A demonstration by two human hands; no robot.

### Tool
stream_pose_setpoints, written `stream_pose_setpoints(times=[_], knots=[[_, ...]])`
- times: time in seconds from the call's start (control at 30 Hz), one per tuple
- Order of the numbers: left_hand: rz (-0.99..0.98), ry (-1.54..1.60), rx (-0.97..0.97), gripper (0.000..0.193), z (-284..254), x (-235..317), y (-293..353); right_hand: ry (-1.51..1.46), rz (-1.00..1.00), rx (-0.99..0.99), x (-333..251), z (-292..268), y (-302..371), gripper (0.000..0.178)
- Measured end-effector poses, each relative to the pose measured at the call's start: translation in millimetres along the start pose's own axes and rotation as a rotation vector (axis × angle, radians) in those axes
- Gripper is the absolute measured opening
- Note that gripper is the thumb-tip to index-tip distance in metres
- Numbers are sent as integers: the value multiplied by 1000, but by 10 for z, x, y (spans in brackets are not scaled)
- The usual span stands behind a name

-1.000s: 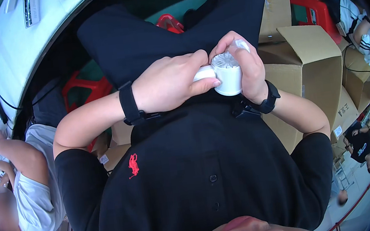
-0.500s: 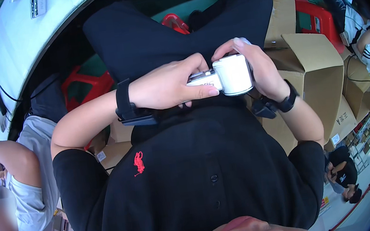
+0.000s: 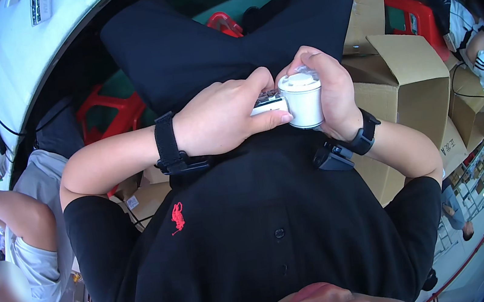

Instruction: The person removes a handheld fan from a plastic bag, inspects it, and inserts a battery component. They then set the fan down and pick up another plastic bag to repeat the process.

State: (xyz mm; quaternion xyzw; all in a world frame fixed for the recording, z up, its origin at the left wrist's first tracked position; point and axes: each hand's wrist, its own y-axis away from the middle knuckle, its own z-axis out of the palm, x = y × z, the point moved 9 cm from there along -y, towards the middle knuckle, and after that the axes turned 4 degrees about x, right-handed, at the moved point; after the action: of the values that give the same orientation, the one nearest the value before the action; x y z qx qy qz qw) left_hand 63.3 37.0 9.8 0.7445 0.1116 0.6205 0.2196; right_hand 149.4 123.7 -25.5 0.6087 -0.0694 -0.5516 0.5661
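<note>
A white cylinder [image 3: 305, 107] with a stepped round top is held above my lap. A small white rectangular part [image 3: 268, 106] with a dark and silvery side adjoins it on the left; whether they are one device I cannot tell. My left hand [image 3: 219, 117] is closed round this part, thumb along its near edge and tip beside the cylinder. Around the cylinder's right side and far edge curls my right hand [image 3: 335, 93], closed on it. Something clear, like plastic film [image 3: 307, 71], shows at its top under the fingers. Each wrist wears a black strap with a box.
Open cardboard boxes [image 3: 416, 61] stand close at my right. Red stools [image 3: 111, 110] are on both sides. A white table [image 3: 17, 70] curves along the far left, where a co-worker in a light shirt [image 3: 37, 263] sits. Another person's arm [image 3: 479, 49] shows at the far right.
The cylinder has tilted, so its stepped top now shows. My right hand has shifted from spread fingers to a closer wrap around its right and far side. My left hand keeps its grip.
</note>
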Motion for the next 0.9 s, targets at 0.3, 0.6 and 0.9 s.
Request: stream_pose_setpoints(times=[0.3, 0.6, 0.9], knots=[[5, -21, 50, 49, -14, -63, -26, -5, -99, 23, -121, -3, -95, 27], [229, -377, 329, 43, -245, 45, 57, 125, 74, -35, 19, -18, -192, 32], [-276, 804, -84, 35, -31, -307, 85, -20, 3, -363, -28, 140, -173, 34]])
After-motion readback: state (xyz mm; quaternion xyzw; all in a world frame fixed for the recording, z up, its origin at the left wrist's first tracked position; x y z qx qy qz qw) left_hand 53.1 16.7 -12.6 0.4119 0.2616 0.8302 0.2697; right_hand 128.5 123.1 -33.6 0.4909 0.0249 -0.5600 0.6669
